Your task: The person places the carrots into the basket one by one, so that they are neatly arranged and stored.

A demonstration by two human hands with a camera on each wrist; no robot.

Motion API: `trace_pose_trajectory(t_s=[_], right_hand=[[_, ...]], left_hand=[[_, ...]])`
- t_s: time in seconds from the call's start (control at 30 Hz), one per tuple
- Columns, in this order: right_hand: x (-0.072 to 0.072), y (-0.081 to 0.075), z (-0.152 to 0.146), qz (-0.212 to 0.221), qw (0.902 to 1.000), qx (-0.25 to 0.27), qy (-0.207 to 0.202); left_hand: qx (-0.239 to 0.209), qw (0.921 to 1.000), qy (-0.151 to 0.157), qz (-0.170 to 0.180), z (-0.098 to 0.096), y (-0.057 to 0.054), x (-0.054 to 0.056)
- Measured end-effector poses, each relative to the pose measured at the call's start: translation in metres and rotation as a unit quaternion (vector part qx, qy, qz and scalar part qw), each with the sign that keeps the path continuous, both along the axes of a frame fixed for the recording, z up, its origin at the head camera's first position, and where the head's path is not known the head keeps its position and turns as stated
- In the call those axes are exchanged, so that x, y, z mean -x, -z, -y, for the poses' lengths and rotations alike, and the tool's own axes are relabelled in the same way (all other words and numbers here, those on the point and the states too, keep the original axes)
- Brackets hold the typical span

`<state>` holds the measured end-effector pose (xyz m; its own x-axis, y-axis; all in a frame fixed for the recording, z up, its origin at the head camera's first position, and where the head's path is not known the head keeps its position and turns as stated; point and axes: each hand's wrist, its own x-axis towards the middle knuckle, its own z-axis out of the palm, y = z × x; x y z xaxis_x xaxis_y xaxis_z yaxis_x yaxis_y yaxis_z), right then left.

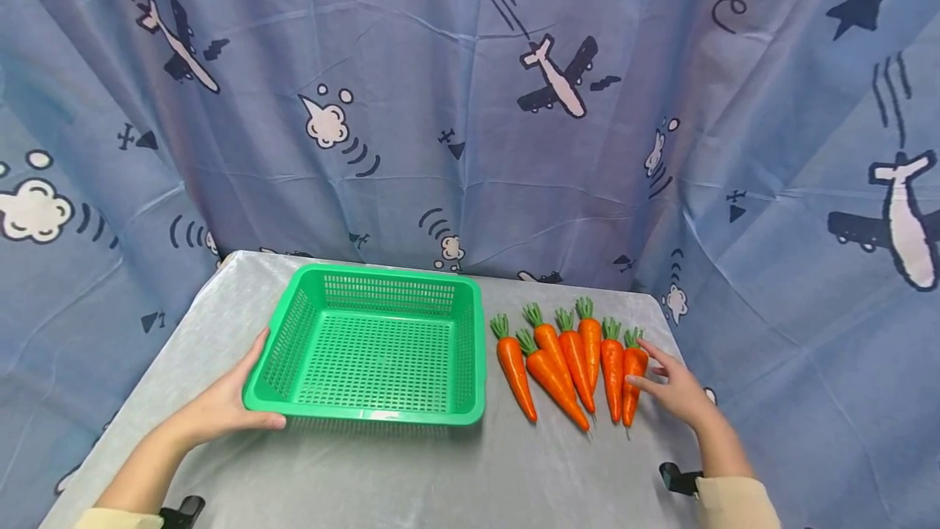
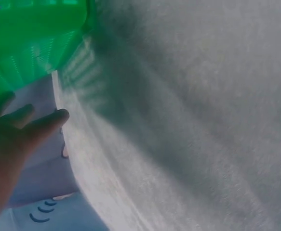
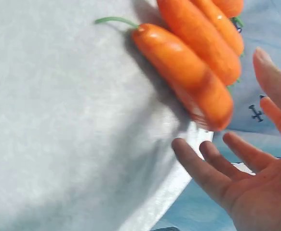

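Note:
A green plastic basket with slotted walls sits on the left half of the table, nothing inside it. My left hand is at its left front corner, thumb along the front rim and fingers by the left wall. In the left wrist view, extended fingers show just below the basket wall. Several orange carrots with green tops lie side by side right of the basket. My right hand is beside the rightmost carrot, fingers spread apart around its top end.
A grey-white cloth covers the table. Blue curtain printed with planes and clouds hangs behind and along both sides. The table's right edge runs close by the right hand.

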<state>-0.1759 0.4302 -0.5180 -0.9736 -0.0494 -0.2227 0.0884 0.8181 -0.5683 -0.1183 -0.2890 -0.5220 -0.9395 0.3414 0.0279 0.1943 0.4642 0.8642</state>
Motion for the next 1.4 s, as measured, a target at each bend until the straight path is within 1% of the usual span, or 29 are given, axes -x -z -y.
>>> trace_pose_trajectory(t_s=[0.07,0.2,0.37,0.5,0.6,0.73,0.83,0.97,1.03,1.13,1.3,1.4], right_hand=[[0.001,0.005,-0.003,0.003,0.9999,0.01,0.005],[0.004,0.013,-0.007,0.012,0.9988,0.046,0.012],[0.007,0.016,-0.011,0.02,0.9957,0.086,0.029],[0.008,0.017,-0.014,0.024,0.9955,0.082,0.041],[0.009,0.019,-0.015,0.025,0.9964,0.069,0.043],[0.01,0.019,-0.015,0.029,0.996,0.068,0.051],[0.009,0.016,-0.015,0.021,0.9951,0.071,0.066],[0.006,0.008,-0.016,-0.009,0.9907,0.101,0.091],[0.005,0.004,-0.015,-0.024,0.9861,0.129,0.102],[0.003,-0.006,-0.012,-0.041,0.9788,0.171,0.105],[0.004,-0.02,-0.001,-0.047,0.9648,0.234,0.11],[0.006,-0.029,0.008,-0.051,0.9595,0.254,0.11]], left_hand=[[-0.003,1.0,0.0,0.006,-0.001,0.0,0.0],[-0.026,0.9994,0.004,0.021,-0.001,0.001,0.0],[-0.063,0.9976,0.007,0.029,-0.001,0.006,0.003],[-0.08,0.9962,0.005,0.033,-0.003,0.011,0.003],[-0.077,0.9964,-0.001,0.035,-0.005,0.011,0.002],[-0.07,0.9968,-0.009,0.037,-0.005,0.01,-0.001],[-0.068,0.9969,-0.013,0.035,-0.004,0.01,-0.002],[-0.072,0.9967,-0.015,0.033,-0.004,0.011,-0.003],[-0.074,0.9967,-0.016,0.031,-0.004,0.011,-0.003],[-0.073,0.9967,-0.019,0.028,-0.003,0.011,-0.004],[-0.075,0.9965,-0.021,0.029,0.0,0.012,-0.004],[-0.085,0.9957,-0.017,0.031,0.001,0.013,-0.004]])
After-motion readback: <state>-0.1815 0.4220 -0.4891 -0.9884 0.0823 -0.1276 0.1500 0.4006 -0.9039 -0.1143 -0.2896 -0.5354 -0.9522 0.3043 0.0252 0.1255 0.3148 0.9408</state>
